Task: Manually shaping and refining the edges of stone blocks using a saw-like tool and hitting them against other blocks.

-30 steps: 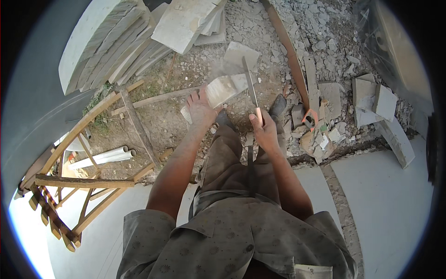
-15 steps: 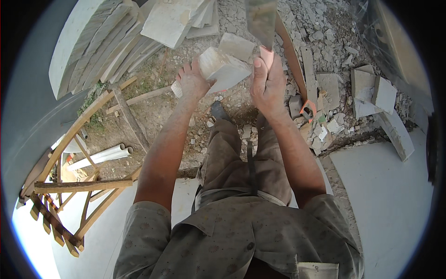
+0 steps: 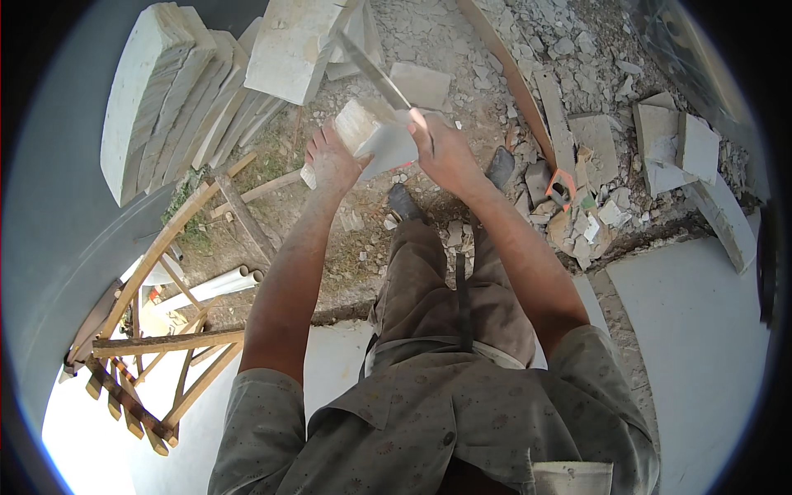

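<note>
My left hand (image 3: pixel 332 162) is closed on the left end of a pale block (image 3: pixel 363 125), with the thumb across its near side. The block has a rough top and a smooth white side and is tilted. My right hand (image 3: pixel 445 157) grips the pinkish handle of a broad-bladed knife (image 3: pixel 375 73), close to the block's right end. Its blade points up and to the left over the block, seen nearly edge-on. Whether the blade touches the block I cannot tell.
Large pale slabs (image 3: pixel 153 99) lean in a stack at the far left. A handsaw with an orange handle (image 3: pixel 561 188) lies on the right among broken pieces. A wooden frame (image 3: pixel 165 338) and white pipes (image 3: pixel 206 289) are at the left. My shoes stand on rubble-strewn ground.
My right hand has moved left and nearer to the block. The knife has swung from pointing away, broad face showing, to leaning left over the block. My left hand keeps its hold.
</note>
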### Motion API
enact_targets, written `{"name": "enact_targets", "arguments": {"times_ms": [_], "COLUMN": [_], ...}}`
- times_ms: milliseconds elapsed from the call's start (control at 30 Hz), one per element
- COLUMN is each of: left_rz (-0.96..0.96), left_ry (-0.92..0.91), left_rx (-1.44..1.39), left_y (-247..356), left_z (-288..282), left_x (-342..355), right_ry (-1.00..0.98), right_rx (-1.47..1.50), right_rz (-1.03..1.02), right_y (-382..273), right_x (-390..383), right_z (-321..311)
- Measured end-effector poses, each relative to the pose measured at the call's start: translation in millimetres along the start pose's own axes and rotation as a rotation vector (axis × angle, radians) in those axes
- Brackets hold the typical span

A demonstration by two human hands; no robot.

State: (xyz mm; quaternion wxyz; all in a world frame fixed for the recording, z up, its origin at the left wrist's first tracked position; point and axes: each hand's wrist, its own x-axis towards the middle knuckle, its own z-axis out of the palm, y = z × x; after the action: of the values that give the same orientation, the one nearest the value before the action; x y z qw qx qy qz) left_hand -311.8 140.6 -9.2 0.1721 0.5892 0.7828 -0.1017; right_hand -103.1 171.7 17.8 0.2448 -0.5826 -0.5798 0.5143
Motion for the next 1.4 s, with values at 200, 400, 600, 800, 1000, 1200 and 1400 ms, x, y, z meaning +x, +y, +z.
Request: {"name": "enact_targets", "arguments": {"times_ms": [200,400,600,800,1000,1200,1400], "left_rz": [0.0,-0.031,-0.009,0.033,0.019,0.01,0.019], "left_ry": [0.009,-0.049,0.018,0.045,0.04,0.033,0.069], "left_rx": [-0.006,-0.001,-0.002,0.026,0.035,0.038,0.035], "left_y": [3,3,1,-3,-5,-4,0], "left_z": [-1,-1,3,7,11,10,9], "left_x": [0,-3,-3,-3,-4,-7,-12], "right_ry": [-0.132,0.143,0.054,-0.188,0.105,0.097,-0.076], "right_rx": [-0.035,0.341,0.135,-0.079,0.178,0.24,-0.05], "right_rz": [-0.084,-0.051,-0.115,-0.056,-0.092,-0.061,-0.076], "right_y": [7,7,3,-4,-9,-4,7], "right_x": [-1,0,-2,5,1,0,1], "right_z": [5,4,0,0,2,-6,0]}}
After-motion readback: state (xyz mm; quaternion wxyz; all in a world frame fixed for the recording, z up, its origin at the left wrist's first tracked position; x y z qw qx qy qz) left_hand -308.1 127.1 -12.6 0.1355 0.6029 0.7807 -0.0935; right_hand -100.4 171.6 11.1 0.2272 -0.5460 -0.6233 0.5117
